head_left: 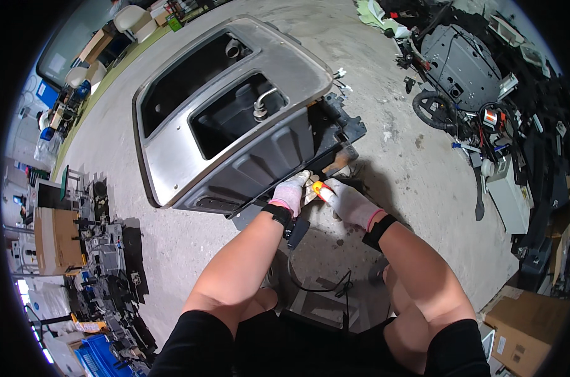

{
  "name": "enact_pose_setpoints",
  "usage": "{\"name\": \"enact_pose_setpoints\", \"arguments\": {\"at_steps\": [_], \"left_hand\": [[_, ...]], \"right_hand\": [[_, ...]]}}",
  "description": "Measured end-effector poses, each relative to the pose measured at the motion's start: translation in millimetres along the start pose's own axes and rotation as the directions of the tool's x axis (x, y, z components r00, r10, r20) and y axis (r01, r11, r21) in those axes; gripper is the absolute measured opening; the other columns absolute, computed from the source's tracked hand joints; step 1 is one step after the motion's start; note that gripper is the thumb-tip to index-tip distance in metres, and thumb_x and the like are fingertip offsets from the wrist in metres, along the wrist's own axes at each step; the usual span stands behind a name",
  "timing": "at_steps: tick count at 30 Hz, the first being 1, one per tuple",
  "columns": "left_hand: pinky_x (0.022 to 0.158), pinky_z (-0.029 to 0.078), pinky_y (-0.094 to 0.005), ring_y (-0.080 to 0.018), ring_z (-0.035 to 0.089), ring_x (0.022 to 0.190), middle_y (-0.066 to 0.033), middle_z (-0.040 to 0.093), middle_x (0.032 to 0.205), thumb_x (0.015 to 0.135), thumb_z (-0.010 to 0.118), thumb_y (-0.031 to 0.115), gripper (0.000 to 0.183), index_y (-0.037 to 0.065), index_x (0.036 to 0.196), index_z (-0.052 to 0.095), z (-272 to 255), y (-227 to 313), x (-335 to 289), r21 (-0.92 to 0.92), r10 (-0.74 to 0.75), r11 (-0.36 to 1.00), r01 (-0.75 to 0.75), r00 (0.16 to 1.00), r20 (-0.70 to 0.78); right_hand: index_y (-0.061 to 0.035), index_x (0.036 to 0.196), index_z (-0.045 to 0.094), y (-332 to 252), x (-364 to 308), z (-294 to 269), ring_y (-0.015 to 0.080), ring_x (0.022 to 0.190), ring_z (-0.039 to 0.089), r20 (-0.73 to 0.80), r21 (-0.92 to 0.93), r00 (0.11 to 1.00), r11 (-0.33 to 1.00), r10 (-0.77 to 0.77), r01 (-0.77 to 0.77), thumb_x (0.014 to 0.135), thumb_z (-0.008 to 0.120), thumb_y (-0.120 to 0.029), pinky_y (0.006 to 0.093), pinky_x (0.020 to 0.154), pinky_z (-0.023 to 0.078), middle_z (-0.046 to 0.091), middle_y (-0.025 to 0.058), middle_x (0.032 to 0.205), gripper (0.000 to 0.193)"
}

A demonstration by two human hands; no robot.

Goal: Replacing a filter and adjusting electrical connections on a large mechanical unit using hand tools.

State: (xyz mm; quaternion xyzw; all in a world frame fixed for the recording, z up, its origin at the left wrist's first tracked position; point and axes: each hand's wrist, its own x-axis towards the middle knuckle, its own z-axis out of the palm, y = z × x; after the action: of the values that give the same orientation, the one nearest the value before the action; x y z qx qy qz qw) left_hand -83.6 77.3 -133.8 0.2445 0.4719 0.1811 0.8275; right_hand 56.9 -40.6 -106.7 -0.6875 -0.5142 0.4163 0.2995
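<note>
A large grey housing with a metal top face and two rectangular openings lies tilted on the floor before me. A bent chrome pipe shows inside its nearer opening. My right hand, in a white and pink work glove, is closed on a red and yellow tool handle; the tool's working end is hidden. Close beside it, at the housing's lower edge, my gloved left hand has its fingers bent together; what they hold cannot be made out. Dark brackets stick out from the housing's right end.
A heap of scrap parts, with a grey plastic panel and a black wheel, lies to the right. Cardboard boxes stand at lower right and at left. Metal parts line the left side. A black cable hangs before my legs.
</note>
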Motion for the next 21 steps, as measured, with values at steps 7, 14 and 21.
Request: {"name": "enact_pose_setpoints", "arguments": {"at_steps": [7,14,21], "left_hand": [[0.073,0.059,-0.0319,-0.02,0.068,0.086,-0.0085,0.07,0.105,0.101,0.055,0.022,0.018,0.01,0.11,0.066,-7,-5,11,0.052,0.004,0.999,-0.005,1.0,0.024],[0.075,0.058,-0.0322,-0.0199,0.068,0.085,-0.0084,0.071,0.102,0.101,0.055,0.021,0.019,0.009,0.109,0.066,-18,-6,19,-0.033,0.006,0.999,-0.004,0.998,0.058],[0.071,0.06,-0.0315,-0.0198,0.068,0.084,-0.0091,0.071,0.102,0.101,0.056,0.02,0.019,0.006,0.11,0.066,-13,-2,10,-0.039,0.009,0.999,-0.009,1.0,0.019]], "right_hand": [[0.0027,0.114,0.06,5,9,-19,0.0295,0.094,0.066,0.249,-0.355,0.966,0.921,-0.073,0.161,0.095,0.05,-0.008,0.0351,0.081,0.053,0.065,0.0176,0.107,0.024],[0.0011,0.109,0.06,-12,9,-10,0.0232,0.075,0.067,0.273,0.036,0.956,0.992,0.109,-0.123,0.1,0.048,-0.02,0.034,0.064,0.054,0.065,0.0134,0.089,0.026],[0.0006,0.106,0.059,-5,12,-18,0.0201,0.062,0.066,0.243,-0.017,0.965,0.995,0.097,-0.096,0.1,0.05,-0.025,0.0334,0.058,0.053,0.063,0.0111,0.082,0.028]]}}
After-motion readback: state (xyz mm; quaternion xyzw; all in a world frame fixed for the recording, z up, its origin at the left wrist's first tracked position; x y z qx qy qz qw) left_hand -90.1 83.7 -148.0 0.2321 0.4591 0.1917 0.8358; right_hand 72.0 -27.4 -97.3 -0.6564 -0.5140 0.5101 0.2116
